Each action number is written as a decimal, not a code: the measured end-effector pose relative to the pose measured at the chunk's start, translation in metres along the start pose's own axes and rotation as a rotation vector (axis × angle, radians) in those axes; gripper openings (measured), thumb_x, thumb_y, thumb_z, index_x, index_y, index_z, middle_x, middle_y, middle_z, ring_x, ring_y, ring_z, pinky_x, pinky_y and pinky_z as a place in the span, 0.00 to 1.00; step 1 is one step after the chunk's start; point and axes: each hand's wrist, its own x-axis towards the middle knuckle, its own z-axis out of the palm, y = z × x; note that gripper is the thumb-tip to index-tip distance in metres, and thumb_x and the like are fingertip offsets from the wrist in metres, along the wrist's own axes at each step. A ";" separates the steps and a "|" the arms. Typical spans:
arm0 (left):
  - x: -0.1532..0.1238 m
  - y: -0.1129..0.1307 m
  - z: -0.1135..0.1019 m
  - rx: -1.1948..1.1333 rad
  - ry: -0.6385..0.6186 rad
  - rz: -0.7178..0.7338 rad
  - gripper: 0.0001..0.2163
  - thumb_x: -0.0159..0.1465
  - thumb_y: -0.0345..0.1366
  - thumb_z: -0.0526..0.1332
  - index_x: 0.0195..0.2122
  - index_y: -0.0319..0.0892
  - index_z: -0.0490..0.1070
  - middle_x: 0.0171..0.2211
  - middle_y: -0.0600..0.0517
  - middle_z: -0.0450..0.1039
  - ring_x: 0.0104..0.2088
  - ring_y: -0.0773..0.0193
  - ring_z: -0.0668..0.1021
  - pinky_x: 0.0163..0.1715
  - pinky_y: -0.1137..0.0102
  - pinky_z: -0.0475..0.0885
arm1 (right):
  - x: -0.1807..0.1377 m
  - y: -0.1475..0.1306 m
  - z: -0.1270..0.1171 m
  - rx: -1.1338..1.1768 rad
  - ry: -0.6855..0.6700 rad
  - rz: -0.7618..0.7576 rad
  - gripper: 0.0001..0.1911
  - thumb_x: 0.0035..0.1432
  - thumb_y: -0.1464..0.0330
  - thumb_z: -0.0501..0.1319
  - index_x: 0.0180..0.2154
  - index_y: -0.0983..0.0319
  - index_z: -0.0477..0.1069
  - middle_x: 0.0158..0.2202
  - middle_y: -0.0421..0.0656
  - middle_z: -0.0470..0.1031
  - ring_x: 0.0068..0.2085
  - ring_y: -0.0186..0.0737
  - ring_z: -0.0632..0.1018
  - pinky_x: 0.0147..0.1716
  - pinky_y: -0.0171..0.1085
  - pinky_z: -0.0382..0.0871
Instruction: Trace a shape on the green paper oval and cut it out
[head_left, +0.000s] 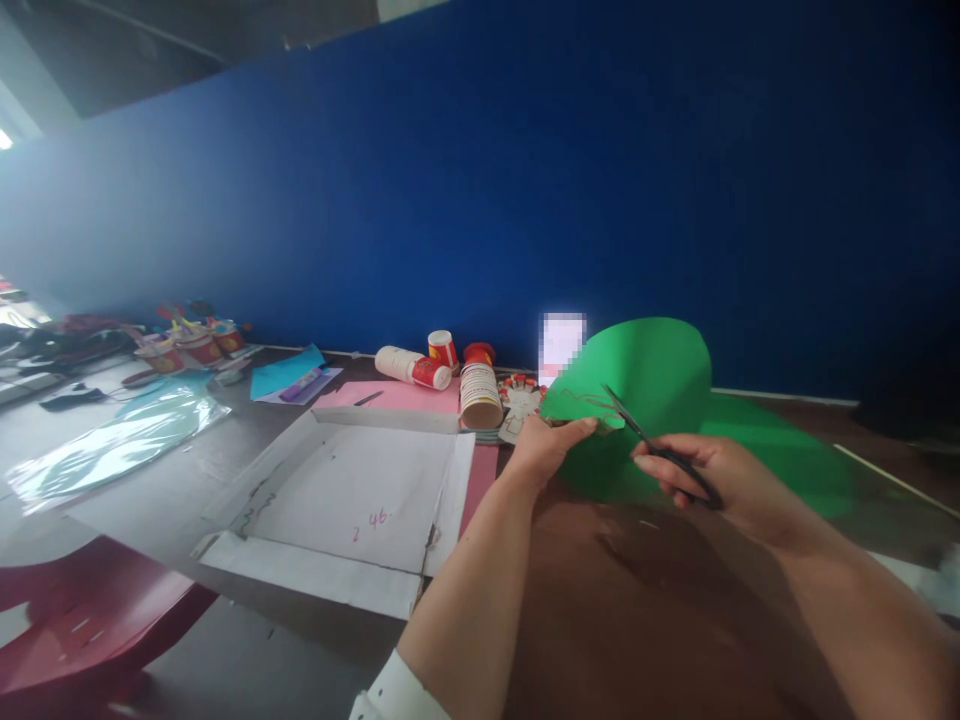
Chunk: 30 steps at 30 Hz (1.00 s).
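My left hand (546, 446) pinches the lower left edge of a green paper sheet (652, 365), which curves upright above the table. Pencil-like lines run across the sheet near my thumb. In my right hand (709, 470) is a pair of black-handled scissors (634, 424), with its blades pointing up and left at the drawn part of the paper. Whether the blades are apart or together is hard to see. A small cut edge of green curls beside my left thumb. More green paper (780, 455) lies flat behind my right hand.
A shallow white cardboard tray (337, 500) lies left of my arm. Behind it are paper cups (442, 350), pink paper (420, 395) and blue paper (285, 372). A red chair (97, 610) stands at lower left. The blue partition (450, 180) bounds the table's back.
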 end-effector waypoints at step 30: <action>-0.039 0.017 0.005 -0.105 -0.025 0.071 0.19 0.49 0.47 0.74 0.35 0.38 0.81 0.31 0.47 0.82 0.35 0.55 0.82 0.45 0.61 0.75 | -0.021 -0.009 0.004 -0.065 -0.123 -0.006 0.24 0.44 0.46 0.73 0.33 0.59 0.80 0.19 0.35 0.67 0.20 0.30 0.65 0.19 0.31 0.57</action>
